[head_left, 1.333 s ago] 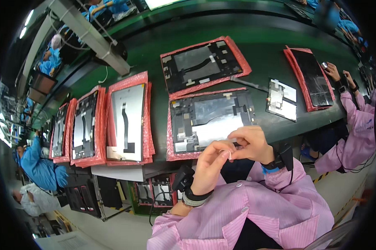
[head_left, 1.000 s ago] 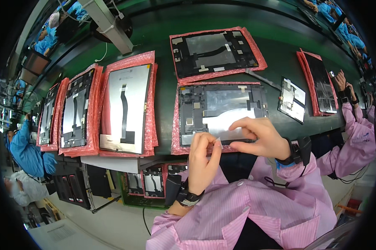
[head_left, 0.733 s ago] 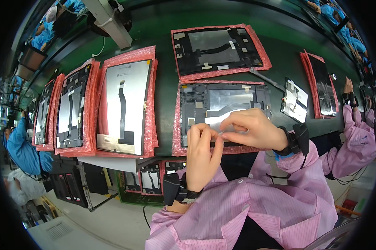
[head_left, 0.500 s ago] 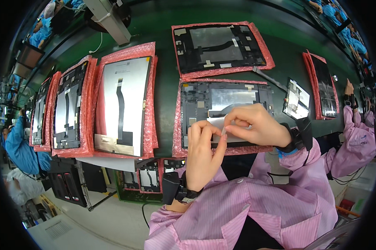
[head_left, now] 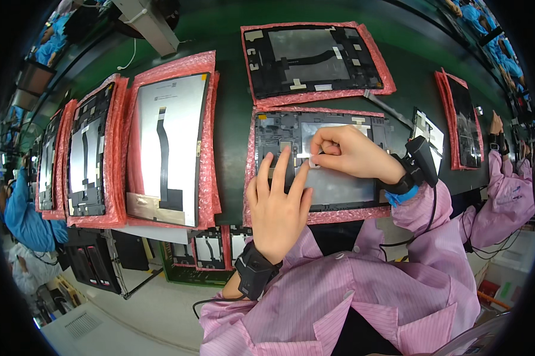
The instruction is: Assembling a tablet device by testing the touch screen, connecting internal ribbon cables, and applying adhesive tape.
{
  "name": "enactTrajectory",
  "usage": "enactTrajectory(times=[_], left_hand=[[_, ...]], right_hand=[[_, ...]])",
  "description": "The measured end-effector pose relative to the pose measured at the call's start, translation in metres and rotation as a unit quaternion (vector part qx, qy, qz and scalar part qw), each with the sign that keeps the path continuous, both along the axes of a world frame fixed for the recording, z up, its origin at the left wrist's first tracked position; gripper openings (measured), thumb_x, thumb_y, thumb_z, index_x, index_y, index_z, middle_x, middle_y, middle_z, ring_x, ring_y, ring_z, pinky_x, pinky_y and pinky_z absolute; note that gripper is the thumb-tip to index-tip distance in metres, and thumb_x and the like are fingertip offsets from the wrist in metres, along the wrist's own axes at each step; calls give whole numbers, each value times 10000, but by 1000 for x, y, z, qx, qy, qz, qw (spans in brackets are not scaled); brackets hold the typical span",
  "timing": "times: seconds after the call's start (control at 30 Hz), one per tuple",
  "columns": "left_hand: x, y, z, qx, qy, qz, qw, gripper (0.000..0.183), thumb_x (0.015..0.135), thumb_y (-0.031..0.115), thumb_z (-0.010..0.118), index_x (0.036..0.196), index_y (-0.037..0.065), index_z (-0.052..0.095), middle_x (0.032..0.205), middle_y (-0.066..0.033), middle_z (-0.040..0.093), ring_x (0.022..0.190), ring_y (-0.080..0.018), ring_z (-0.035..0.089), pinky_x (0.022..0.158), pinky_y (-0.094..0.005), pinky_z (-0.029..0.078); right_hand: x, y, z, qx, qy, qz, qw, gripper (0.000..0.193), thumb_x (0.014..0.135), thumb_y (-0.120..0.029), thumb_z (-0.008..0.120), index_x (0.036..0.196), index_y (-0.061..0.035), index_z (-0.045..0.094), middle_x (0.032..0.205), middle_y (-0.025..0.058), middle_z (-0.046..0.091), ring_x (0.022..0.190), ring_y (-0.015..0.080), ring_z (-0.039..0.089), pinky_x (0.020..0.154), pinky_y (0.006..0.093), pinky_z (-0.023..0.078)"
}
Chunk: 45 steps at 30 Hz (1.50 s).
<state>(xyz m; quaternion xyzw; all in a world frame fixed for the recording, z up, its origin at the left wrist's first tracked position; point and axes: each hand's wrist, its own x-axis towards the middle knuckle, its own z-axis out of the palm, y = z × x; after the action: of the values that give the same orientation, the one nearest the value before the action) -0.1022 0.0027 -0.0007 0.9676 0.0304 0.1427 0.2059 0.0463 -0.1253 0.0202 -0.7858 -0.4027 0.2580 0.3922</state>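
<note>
In front of me a tablet screen assembly (head_left: 344,190) lies on pink bubble wrap (head_left: 350,215), its grey inner side and silver plate facing up. My left hand (head_left: 279,207) rests on the left part of its frame with the fingers spread, holding nothing. Thumb and index finger of my right hand (head_left: 353,155) pinch a small whitish piece of film (head_left: 313,162) at the left edge of the silver plate. The tip of my left index finger is close beside that pinch. Whether the film touches the plate, I cannot tell.
Beyond it another tablet assembly (head_left: 312,56) lies on bubble wrap. Wrapped stacks stand to the left, topped by a silver-backed screen (head_left: 171,136). At right are a sheet of white labels (head_left: 426,133) and a dark panel (head_left: 464,121). Co-workers sit at the sides; a green crate (head_left: 190,274) is below.
My left hand has opened from a pinch and now lies spread on the frame. My right hand has moved slightly up and left, still pinching the whitish film.
</note>
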Motion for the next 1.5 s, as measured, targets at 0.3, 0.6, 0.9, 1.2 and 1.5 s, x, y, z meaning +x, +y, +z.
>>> enactTrajectory(times=[0.3, 0.6, 0.9, 1.2, 1.5], left_hand=[[-1, -1, -9, -2, -16, 31, 999, 382, 777, 180, 612, 1155, 149, 575, 1337, -104, 388, 1231, -321, 332, 957, -448, 283], [-1, -2, -11, -7, -25, 30, 999, 397, 760, 153, 604, 1155, 142, 574, 1321, -121, 401, 1218, -323, 343, 946, -453, 288], [0, -2, -11, 17, -40, 32, 999, 383, 763, 166, 593, 1142, 119, 577, 1293, -126, 432, 1194, -307, 391, 926, -431, 329], [-1, -3, -13, -8, -32, 41, 999, 403, 750, 151, 610, 1149, 118, 575, 1302, -135, 416, 1202, -326, 365, 927, -450, 303], [0, -3, -15, -4, -48, 41, 998, 417, 744, 154, 612, 1153, 87, 566, 1283, -162, 424, 1198, -334, 368, 928, -447, 308]], right_hand=[[-4, 3, -4, -16, -33, -26, 999, 116, 723, -84, 645, 782, -29, 560, 514, -9, 283, 478, 103, 311, 467, 282, 274], [-7, 3, -6, -14, -70, -28, 997, 133, 702, -90, 661, 770, -41, 557, 502, 6, 296, 461, 128, 334, 458, 300, 279], [-7, 5, -6, -25, -65, -47, 996, 123, 707, -98, 660, 755, -39, 564, 480, 14, 294, 436, 130, 325, 446, 309, 274], [-8, 6, -4, -41, -55, -58, 996, 149, 714, -173, 632, 751, -42, 571, 484, 84, 478, 475, 264, 493, 472, 365, 358], [-1, 2, -9, 0, 106, -86, 991, 185, 716, -175, 678, 743, -23, 577, 482, 23, 391, 452, 133, 372, 456, 304, 314]])
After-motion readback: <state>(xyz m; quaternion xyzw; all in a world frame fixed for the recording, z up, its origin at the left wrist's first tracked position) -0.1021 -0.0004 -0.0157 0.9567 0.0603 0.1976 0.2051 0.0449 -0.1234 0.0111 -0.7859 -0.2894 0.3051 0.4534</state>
